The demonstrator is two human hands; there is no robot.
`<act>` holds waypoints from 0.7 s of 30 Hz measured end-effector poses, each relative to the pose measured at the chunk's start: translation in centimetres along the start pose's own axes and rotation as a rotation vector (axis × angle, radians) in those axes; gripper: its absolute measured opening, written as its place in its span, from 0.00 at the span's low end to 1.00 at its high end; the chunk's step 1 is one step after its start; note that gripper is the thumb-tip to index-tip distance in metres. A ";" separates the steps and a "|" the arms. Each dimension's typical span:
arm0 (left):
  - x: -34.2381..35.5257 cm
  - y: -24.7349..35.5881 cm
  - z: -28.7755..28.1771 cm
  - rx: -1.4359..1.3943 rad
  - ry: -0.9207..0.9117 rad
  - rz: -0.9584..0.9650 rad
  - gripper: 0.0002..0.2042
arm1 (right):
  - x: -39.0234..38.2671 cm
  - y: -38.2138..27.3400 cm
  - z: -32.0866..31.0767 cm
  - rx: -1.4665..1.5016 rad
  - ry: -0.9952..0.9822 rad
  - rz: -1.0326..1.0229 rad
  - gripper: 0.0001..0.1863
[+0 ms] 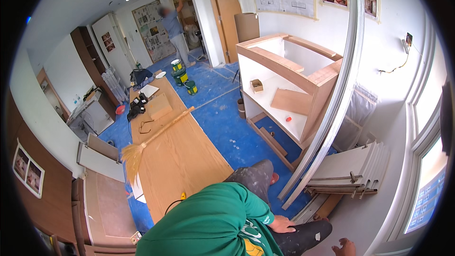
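Observation:
My left hand (282,224), below a green short sleeve, rests with its fingers laid along my dark, paint-spotted trouser leg (303,239). It holds nothing. At the lower edge, my right hand (345,247) shows only in part; its fingers are bent and apart, with nothing visible in them. My other knee (258,169) is bent beside a long wooden board (189,166). Across that board lies a straw broom (156,135), its handle pointing away to the right. A small yellow object (183,196) with a black cord lies at the board's near end.
An unfinished wooden cabinet (284,73) stands ahead on the blue-covered floor (213,118). Long metal channels (339,99) lean upright at my right, beside stacked white panels (343,168). Green buckets (180,75) stand farther back. A co-worker (174,28) reaches up near a doorway.

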State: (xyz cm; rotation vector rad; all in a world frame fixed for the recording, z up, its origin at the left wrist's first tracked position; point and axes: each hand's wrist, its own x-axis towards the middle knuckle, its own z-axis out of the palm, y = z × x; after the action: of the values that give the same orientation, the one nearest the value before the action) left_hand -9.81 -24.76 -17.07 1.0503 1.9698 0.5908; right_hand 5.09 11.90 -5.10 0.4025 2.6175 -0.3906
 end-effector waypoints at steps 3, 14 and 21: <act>-0.5 -1.1 0.7 -0.006 0.034 0.015 0.32 | 0.1 -0.6 0.3 0.017 0.002 0.001 0.32; 1.0 0.3 -1.2 0.056 0.335 0.300 0.18 | -1.6 -1.2 0.1 0.060 0.068 -0.013 0.29; 11.2 11.7 -6.3 -0.125 0.632 0.692 0.05 | 1.4 -0.1 0.7 0.077 0.048 0.080 0.25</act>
State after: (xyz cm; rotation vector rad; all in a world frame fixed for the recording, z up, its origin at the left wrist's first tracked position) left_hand -13.33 -9.19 -10.18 1.6098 2.0013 1.5556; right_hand 4.12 11.84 -6.37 0.5463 2.6286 -0.4609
